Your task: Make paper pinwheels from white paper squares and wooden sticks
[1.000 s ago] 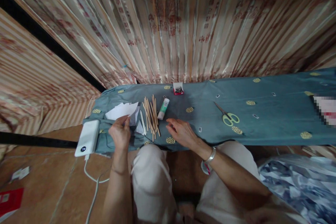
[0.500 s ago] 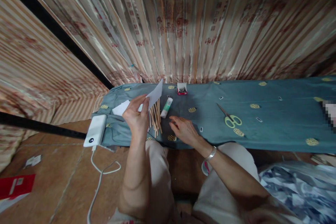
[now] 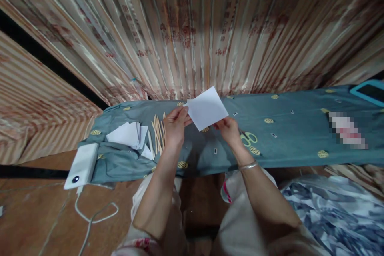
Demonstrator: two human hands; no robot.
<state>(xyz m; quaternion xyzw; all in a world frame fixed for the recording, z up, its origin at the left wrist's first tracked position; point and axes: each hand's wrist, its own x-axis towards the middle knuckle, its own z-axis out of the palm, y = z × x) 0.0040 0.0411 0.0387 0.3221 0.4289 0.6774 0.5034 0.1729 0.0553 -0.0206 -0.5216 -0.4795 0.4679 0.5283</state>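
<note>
A white sheet of paper [image 3: 207,108] is held up above the cloth, tilted, between both hands. My left hand [image 3: 176,125] pinches its left corner with thumb and fingers. At the lower right edge, my right hand [image 3: 227,129] grips the sheet, its fingers partly behind the paper. Thin wooden sticks [image 3: 157,134] lie in a bunch just left of my left hand. Further left rests a pile of white paper pieces [image 3: 127,135]. Green-handled scissors [image 3: 249,139] lie beyond my right wrist, their blades mostly hidden by the hand.
A blue-green patterned cloth [image 3: 295,144] covers the long table. On its left end sits a white power bank [image 3: 81,166] with a white cable [image 3: 90,221] hanging down. A blue-framed device [image 3: 369,92] lies far right. A striped curtain [image 3: 192,48] hangs behind.
The left hand has brought the paper rightward, and the right hand has risen from the cloth to take its other side. My view has turned to the right. The glue stick and small red box are now hidden.
</note>
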